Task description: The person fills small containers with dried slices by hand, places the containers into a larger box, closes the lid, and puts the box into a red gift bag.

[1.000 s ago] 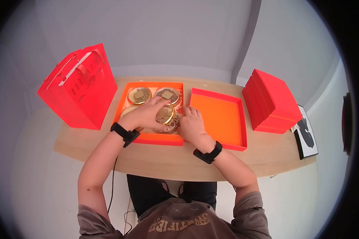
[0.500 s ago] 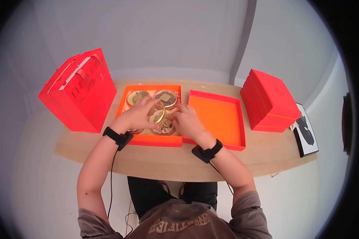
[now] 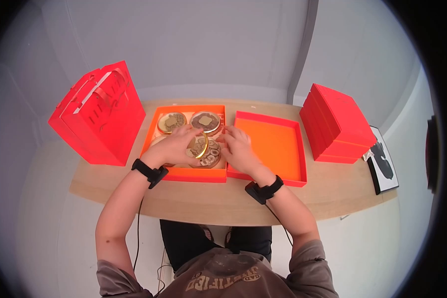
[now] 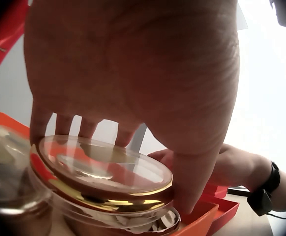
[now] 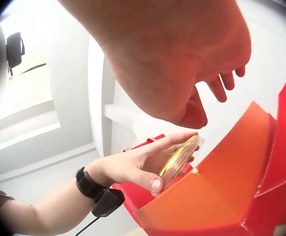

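Since a second ago the gold-rimmed lid [image 3: 199, 145] has tipped lower, from standing nearly on edge to a shallow slant just over the near right jar [image 3: 207, 155], and the right hand [image 3: 237, 149] has slid up along the box's right wall. Fingers and thumb of the left hand [image 3: 176, 144] curl round the lid's rim and hold it; the left wrist view shows the clear lid under the palm, just above the open jar and not yet seated. Beyond the left hand's fingertips sit two closed jars [image 3: 188, 121] in the orange box [image 3: 184, 174]. Loosely spread, the right hand rests at the box's right wall beside the jar, gripping nothing visible. Just past its knuckles lies the empty box lid [image 3: 283, 149].
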`<state>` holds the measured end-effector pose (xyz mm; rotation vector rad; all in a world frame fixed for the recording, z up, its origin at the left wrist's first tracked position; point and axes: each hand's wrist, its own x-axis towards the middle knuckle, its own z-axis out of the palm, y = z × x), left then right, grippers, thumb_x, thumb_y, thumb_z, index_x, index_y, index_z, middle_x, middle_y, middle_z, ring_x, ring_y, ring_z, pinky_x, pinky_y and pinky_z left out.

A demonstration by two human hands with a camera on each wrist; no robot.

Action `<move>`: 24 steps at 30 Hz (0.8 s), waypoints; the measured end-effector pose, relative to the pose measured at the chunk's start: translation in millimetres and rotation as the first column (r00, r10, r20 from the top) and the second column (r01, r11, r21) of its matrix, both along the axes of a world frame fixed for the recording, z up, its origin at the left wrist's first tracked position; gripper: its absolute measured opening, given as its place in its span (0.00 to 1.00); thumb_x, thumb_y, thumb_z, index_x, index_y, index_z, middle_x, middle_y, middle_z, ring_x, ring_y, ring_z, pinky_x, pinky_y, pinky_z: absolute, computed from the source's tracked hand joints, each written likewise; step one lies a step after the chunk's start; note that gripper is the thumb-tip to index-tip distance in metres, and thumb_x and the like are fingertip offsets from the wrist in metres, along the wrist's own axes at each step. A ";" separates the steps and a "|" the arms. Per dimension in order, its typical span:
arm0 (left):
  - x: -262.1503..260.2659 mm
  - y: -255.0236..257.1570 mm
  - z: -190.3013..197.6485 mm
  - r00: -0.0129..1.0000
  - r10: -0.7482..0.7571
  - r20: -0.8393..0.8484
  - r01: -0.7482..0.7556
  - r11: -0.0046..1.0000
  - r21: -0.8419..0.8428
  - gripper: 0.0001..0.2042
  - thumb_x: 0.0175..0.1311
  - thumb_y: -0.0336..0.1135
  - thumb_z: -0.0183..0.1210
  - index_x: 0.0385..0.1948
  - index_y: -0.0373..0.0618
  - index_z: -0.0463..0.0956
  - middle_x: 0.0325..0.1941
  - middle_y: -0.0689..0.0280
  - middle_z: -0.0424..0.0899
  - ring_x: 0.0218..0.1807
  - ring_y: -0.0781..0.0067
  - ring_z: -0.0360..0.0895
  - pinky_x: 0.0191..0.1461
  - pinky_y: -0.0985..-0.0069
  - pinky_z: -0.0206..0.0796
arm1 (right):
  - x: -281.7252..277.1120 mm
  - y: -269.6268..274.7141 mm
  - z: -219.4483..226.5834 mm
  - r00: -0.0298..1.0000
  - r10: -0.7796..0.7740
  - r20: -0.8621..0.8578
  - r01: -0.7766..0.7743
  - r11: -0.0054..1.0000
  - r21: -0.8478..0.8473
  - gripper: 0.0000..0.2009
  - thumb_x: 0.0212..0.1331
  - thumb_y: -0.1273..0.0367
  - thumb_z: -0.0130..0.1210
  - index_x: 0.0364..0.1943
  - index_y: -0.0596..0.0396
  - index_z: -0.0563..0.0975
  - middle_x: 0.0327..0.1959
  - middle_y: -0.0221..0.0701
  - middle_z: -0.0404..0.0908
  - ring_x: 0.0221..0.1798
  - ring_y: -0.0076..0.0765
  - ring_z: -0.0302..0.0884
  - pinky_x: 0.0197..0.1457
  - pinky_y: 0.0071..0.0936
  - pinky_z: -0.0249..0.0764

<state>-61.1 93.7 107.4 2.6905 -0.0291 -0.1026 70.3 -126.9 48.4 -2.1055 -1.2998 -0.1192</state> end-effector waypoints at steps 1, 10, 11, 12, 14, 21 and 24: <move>2.2 -3.5 -3.5 1.000 -0.001 0.006 0.001 1.000 0.015 0.52 0.46 0.52 0.76 0.76 0.50 0.57 0.79 0.43 0.54 0.81 0.40 0.49 0.79 0.56 0.53 | 0.8 -3.2 -0.6 1.000 -0.002 -0.001 0.002 1.000 -0.002 0.16 0.60 0.67 0.59 0.53 0.48 0.81 0.71 0.44 0.67 0.76 0.54 0.58 0.78 0.50 0.53; 27.9 -22.3 -13.2 0.997 -0.052 -0.050 0.059 0.988 0.141 0.51 0.46 0.51 0.75 0.76 0.50 0.58 0.78 0.43 0.55 0.78 0.39 0.54 0.78 0.56 0.55 | 3.3 -56.8 -0.3 0.992 -0.064 -0.111 0.081 0.985 0.155 0.17 0.57 0.73 0.58 0.53 0.51 0.80 0.67 0.43 0.72 0.72 0.54 0.64 0.75 0.48 0.60; 29.8 -22.7 -14.5 0.997 -0.055 -0.057 0.063 0.985 0.158 0.51 0.46 0.51 0.75 0.76 0.51 0.58 0.78 0.43 0.56 0.78 0.38 0.54 0.78 0.56 0.56 | 4.9 -66.4 -2.1 0.988 -0.067 -0.141 0.092 0.980 0.179 0.17 0.57 0.75 0.56 0.53 0.52 0.80 0.67 0.42 0.72 0.73 0.53 0.63 0.76 0.46 0.60; 31.3 -22.5 -15.5 0.997 -0.058 -0.060 0.066 0.985 0.158 0.51 0.46 0.51 0.75 0.76 0.51 0.58 0.78 0.43 0.56 0.78 0.38 0.54 0.78 0.56 0.56 | 5.7 -76.4 -4.1 0.983 -0.070 -0.172 0.105 0.974 0.202 0.17 0.57 0.76 0.55 0.52 0.52 0.79 0.67 0.41 0.72 0.74 0.51 0.63 0.76 0.45 0.60; 33.2 -21.3 -16.1 0.995 -0.059 -0.076 0.066 0.994 0.088 0.51 0.46 0.51 0.75 0.76 0.51 0.58 0.78 0.43 0.56 0.78 0.38 0.54 0.78 0.56 0.56 | 2.6 -96.3 -8.4 0.977 -0.092 -0.194 0.133 0.968 0.212 0.17 0.57 0.77 0.55 0.52 0.53 0.79 0.67 0.40 0.72 0.74 0.51 0.63 0.76 0.43 0.60; 35.0 -21.3 -19.3 0.993 -0.036 -0.117 0.051 0.991 0.127 0.51 0.46 0.51 0.75 0.76 0.51 0.57 0.79 0.43 0.55 0.78 0.38 0.55 0.77 0.56 0.57 | -11.3 -164.2 -17.7 0.938 -0.219 -0.267 0.278 0.937 0.211 0.16 0.57 0.79 0.52 0.50 0.55 0.79 0.66 0.39 0.74 0.73 0.48 0.65 0.76 0.40 0.60; 36.6 -20.4 -22.3 0.991 -0.023 -0.135 0.039 0.993 0.113 0.51 0.46 0.51 0.76 0.76 0.50 0.58 0.79 0.43 0.55 0.78 0.38 0.56 0.76 0.56 0.59 | -10.6 -186.5 -19.1 0.893 -0.257 -0.369 0.360 0.900 0.245 0.16 0.57 0.80 0.51 0.50 0.55 0.79 0.66 0.39 0.74 0.72 0.47 0.66 0.75 0.38 0.61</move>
